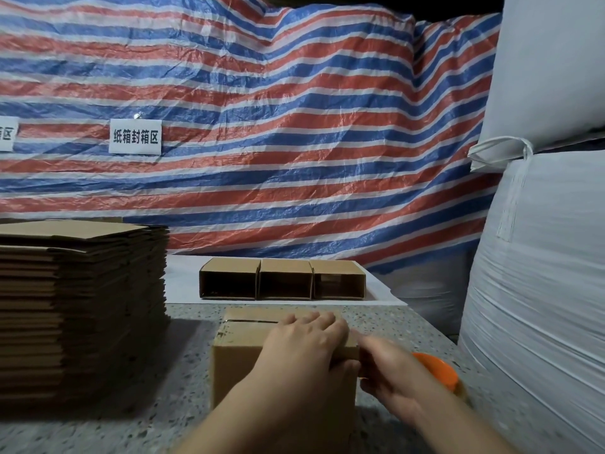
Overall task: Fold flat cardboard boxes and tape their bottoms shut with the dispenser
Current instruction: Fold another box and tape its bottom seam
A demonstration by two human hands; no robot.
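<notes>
I see one folded box [248,362] standing on the speckled bench [183,371] right in front of me. My left hand [304,342] lies flat on its top, fingers straight. My right hand [389,371] is blurred at the box's right edge, curled around one orange tape dispenser [438,371]. Three finished boxes [283,279] sit side by side farther back, openings toward me. One tall stack of flat boxes [82,309] stands at left.

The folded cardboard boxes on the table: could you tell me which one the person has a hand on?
The nearest box, standing alone at the table's front edge: the left hand presses flat on its top. The three boxes in a row behind lie untouched, openings facing the camera.
</notes>
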